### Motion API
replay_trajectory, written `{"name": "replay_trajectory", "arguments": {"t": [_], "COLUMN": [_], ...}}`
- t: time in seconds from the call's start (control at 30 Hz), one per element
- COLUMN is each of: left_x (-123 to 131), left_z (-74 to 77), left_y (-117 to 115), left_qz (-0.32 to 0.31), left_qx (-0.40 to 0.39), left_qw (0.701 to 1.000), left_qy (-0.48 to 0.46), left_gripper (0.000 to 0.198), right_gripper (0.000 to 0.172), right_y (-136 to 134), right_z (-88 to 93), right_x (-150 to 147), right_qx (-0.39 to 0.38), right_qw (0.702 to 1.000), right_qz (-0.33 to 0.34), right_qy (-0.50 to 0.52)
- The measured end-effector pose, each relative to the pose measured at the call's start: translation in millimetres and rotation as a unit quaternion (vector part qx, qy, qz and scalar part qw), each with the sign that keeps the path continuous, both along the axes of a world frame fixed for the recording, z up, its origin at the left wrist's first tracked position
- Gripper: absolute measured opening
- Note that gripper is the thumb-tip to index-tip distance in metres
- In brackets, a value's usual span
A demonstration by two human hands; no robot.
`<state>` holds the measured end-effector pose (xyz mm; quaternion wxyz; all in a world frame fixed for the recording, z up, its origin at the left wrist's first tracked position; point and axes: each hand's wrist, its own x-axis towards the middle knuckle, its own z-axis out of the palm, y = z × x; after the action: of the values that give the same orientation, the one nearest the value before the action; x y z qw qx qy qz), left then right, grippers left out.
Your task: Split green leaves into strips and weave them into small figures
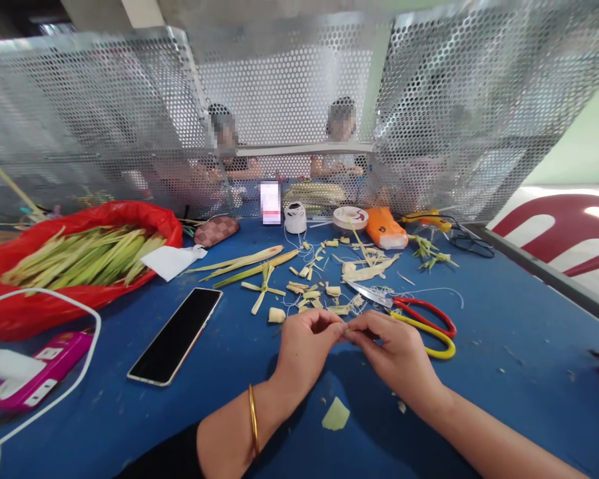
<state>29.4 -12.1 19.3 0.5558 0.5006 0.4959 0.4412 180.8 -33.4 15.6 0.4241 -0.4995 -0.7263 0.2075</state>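
Thumb and fingers of my left hand (pixel 307 342) pinch together at the middle of the blue table (pixel 484 392). My right hand (pixel 392 346) pinches at the same spot, its fingertips meeting the left ones. Between them shows a tiny pale yellowish-green bit, perhaps leaf; most of it is hidden by the fingers. Scissors (pixel 422 319) with red and yellow handles lie partly behind my right hand, blades pointing left. Cut leaf scraps (pixel 312 293) and thin threads are scattered just beyond both hands. A pale green leaf piece (pixel 336 414) lies nearer to me, below the hands.
At left are a red bag (pixel 172 229) of long leaves (pixel 94 256), a black phone (pixel 177 336) and a purple power strip (pixel 44 369) with a white cable. A woven leaf shape (pixel 263 288), a tape roll (pixel 350 218) and an orange packet (pixel 385 228) lie farther back, before a perforated metal screen (pixel 284 80).
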Motion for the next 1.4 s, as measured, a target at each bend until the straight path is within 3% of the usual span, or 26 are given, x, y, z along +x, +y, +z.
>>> {"name": "replay_trajectory", "arguments": {"t": [0.1,0.2,0.3,0.4,0.53,0.63,0.73,0.77,0.8,0.83,0.9,0.97,1.17,1.4], "left_x": [-2,-15,-44,-77,-104,-106,-92,-84,-76,-66,-48,-33,-14,-10], "left_z": [0.5,11.2,23.4,27.0,24.4,29.1,37.8,39.6,40.1,39.4,34.6,28.0,17.8,15.6], "left_y": [1,15,41,68,85,85,74,67,60,52,37,26,16,13], "left_qz": [0.003,-0.011,0.007,0.024,0.027,0.038,0.014,-0.010,-0.048,-0.093,-0.137,-0.141,-0.156,-0.156], "left_qx": [0.067,0.128,0.229,0.201,0.164,0.164,0.175,0.159,0.128,0.096,0.049,0.021,-0.021,-0.005], "left_qw": [0.996,0.983,0.918,0.828,0.822,0.828,0.875,0.936,0.973,0.987,0.989,0.987,0.986,0.987], "left_qy": [0.061,0.134,0.323,0.523,0.545,0.534,0.451,0.314,0.184,0.085,-0.035,-0.073,-0.052,-0.042], "left_gripper": [0.003,0.011,0.015,0.030,0.025,0.019,0.017,0.018,0.023,0.028,0.032,0.029,0.026,0.026], "right_gripper": [0.013,0.013,0.012,0.014,0.015,0.017,0.019,0.021,0.021,0.022,0.020,0.019,0.015,0.016], "right_y": [0,2,7,11,11,11,13,13,14,15,15,13,9,10], "right_z": [-1.3,1.1,3.9,3.5,-0.1,-1.2,1.3,3.0,5.0,7.1,11.6,15.3,18.3,14.1], "right_x": [1,5,12,16,16,14,15,15,16,18,20,21,15,14], "right_qx": [-0.001,0.016,0.023,0.017,0.020,0.015,-0.053,-0.078,-0.099,-0.113,-0.134,-0.154,-0.188,-0.195], "right_qw": [1.000,0.999,0.998,0.997,0.997,0.999,0.997,0.990,0.981,0.969,0.947,0.930,0.910,0.906], "right_qz": [-0.009,-0.013,-0.029,-0.035,-0.020,-0.018,-0.014,-0.008,0.000,0.008,0.022,0.034,0.069,0.031], "right_qy": [-0.010,-0.030,-0.045,-0.059,-0.068,-0.046,0.062,0.114,0.168,0.217,0.292,0.331,0.364,0.375]}}
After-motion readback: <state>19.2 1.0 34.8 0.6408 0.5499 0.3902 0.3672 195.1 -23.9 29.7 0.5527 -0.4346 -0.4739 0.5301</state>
